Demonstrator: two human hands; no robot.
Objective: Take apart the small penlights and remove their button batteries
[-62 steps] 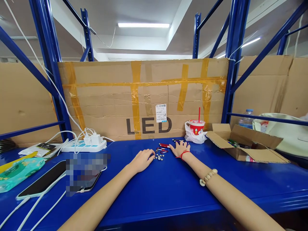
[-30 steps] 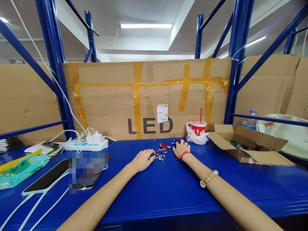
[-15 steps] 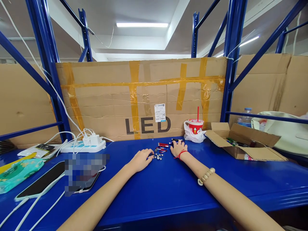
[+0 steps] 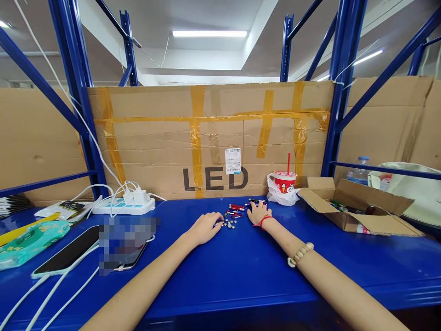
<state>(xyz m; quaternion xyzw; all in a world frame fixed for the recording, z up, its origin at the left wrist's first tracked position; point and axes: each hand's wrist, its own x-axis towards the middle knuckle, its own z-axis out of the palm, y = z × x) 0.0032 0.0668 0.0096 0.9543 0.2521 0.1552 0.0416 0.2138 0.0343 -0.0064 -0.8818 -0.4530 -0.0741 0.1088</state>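
Head view: left hand and right hand lie flat flanking button cells.

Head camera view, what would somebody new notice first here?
Probably the big taped cardboard sheet marked LED, standing along the back of the blue table. In front of it, the left hand and right hand rest flat on either side of a small pile of button cells and little coloured tubes.

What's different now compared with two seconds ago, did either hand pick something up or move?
Almost nothing changed. The left hand rests flat beside the small round batteries, and the right hand lies by the little red and blue tubes, as before. Neither took hold of anything. The view shifted slightly; the cup and cardboard box stayed put.
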